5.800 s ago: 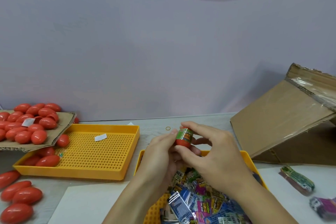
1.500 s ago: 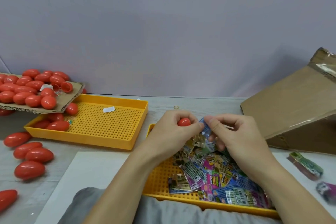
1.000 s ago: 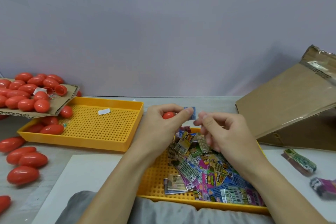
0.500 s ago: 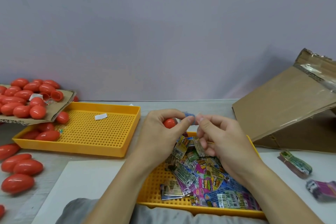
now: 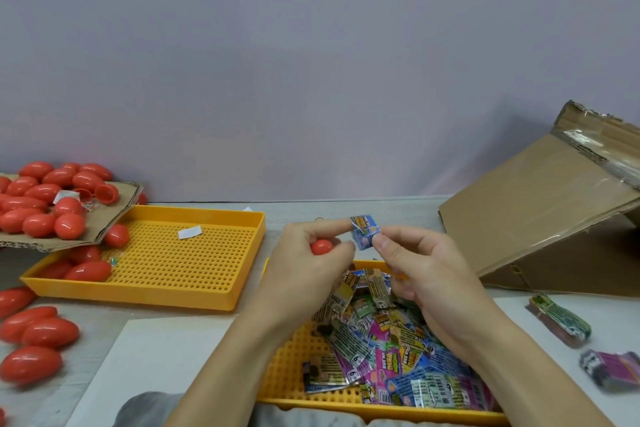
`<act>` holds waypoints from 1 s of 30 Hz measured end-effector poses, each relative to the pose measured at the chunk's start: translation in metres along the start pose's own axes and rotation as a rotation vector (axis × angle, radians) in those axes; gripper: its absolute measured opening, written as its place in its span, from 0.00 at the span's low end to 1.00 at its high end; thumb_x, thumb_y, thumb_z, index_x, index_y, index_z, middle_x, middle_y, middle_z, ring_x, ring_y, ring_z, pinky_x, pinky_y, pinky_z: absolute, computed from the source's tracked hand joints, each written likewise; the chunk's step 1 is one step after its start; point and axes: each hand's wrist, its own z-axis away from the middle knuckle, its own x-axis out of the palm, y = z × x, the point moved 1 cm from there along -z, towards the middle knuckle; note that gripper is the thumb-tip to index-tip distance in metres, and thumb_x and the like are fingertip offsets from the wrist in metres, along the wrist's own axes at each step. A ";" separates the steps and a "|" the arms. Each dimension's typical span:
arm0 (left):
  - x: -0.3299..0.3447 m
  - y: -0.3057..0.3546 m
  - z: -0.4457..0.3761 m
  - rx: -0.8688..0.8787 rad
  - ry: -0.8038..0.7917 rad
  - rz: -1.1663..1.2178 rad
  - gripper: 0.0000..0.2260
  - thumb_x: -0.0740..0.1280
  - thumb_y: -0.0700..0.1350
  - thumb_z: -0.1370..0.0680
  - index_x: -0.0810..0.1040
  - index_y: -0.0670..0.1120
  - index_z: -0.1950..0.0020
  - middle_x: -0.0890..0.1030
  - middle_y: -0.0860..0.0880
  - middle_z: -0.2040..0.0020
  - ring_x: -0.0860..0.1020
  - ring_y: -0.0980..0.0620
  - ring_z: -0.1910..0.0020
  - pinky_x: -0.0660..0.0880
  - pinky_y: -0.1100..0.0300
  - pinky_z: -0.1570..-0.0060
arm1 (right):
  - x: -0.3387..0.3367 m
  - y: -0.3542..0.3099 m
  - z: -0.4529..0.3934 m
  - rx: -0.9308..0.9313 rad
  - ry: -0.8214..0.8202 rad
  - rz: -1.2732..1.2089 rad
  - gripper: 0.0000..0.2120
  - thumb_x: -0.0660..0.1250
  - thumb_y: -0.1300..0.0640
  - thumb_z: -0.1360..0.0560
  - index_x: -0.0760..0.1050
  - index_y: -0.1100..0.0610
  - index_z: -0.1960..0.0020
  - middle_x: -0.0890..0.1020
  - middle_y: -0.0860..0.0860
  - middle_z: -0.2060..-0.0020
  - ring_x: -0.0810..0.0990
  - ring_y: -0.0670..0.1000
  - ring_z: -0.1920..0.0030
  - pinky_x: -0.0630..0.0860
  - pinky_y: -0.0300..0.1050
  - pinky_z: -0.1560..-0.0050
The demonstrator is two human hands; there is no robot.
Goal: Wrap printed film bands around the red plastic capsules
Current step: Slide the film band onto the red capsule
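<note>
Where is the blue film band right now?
In the head view, the blue film band is pinched between both hands' fingertips above the near yellow tray, just right of the red capsule in the left hand.

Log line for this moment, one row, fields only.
step: opening band | left hand: holds red capsule, pinches blue film band | right hand: pinches band | capsule: unwrapped

Setting: small hand-packing workbench against a plain lilac wall (image 5: 311,80). Evidence noted: heaped red egg-shaped plastic capsules (image 5: 41,198) at left; two perforated yellow plastic trays (image 5: 138,295); loose printed film bands (image 5: 398,340) at lower centre; opened brown cardboard carton (image 5: 540,218) at right.
</note>
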 end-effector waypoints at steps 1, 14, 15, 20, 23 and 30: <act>0.000 0.001 0.000 -0.019 -0.022 0.117 0.10 0.67 0.41 0.23 0.87 0.53 0.50 0.66 0.53 0.75 0.63 0.57 0.76 0.63 0.62 0.75 | 0.000 0.000 0.000 -0.024 -0.014 0.034 0.09 0.67 0.56 0.22 0.85 0.51 0.55 0.75 0.42 0.72 0.68 0.42 0.73 0.65 0.32 0.74; 0.006 -0.001 -0.002 0.028 0.025 0.117 0.09 0.69 0.45 0.21 0.85 0.48 0.59 0.68 0.56 0.76 0.65 0.57 0.77 0.64 0.63 0.75 | 0.008 -0.003 0.001 -0.137 0.099 0.133 0.17 0.65 0.51 0.21 0.83 0.53 0.66 0.70 0.43 0.81 0.69 0.41 0.80 0.66 0.29 0.76; 0.007 -0.001 -0.003 0.026 0.023 0.124 0.08 0.70 0.47 0.22 0.86 0.48 0.59 0.68 0.56 0.76 0.65 0.58 0.78 0.64 0.64 0.76 | 0.008 -0.002 0.001 -0.142 0.109 0.144 0.16 0.65 0.52 0.20 0.83 0.53 0.64 0.71 0.43 0.81 0.70 0.40 0.79 0.66 0.30 0.76; 0.004 0.001 -0.002 -0.042 0.073 0.181 0.13 0.69 0.58 0.26 0.83 0.48 0.57 0.69 0.53 0.74 0.65 0.57 0.78 0.64 0.65 0.78 | 0.004 0.000 -0.001 -0.150 0.226 0.183 0.18 0.66 0.53 0.21 0.79 0.53 0.69 0.71 0.43 0.79 0.68 0.41 0.76 0.64 0.37 0.71; 0.002 -0.002 -0.006 -0.125 0.127 0.347 0.14 0.61 0.47 0.18 0.81 0.43 0.59 0.69 0.47 0.69 0.64 0.54 0.75 0.63 0.61 0.77 | 0.001 -0.002 -0.002 -0.141 0.273 0.175 0.17 0.66 0.53 0.21 0.78 0.55 0.68 0.69 0.45 0.77 0.65 0.45 0.74 0.63 0.45 0.69; 0.002 0.000 -0.007 -0.238 0.172 0.630 0.09 0.58 0.39 0.18 0.76 0.38 0.51 0.77 0.45 0.66 0.68 0.52 0.73 0.64 0.62 0.77 | 0.001 0.001 -0.003 -0.100 0.294 0.095 0.12 0.68 0.54 0.22 0.83 0.50 0.64 0.71 0.43 0.77 0.67 0.42 0.75 0.65 0.40 0.70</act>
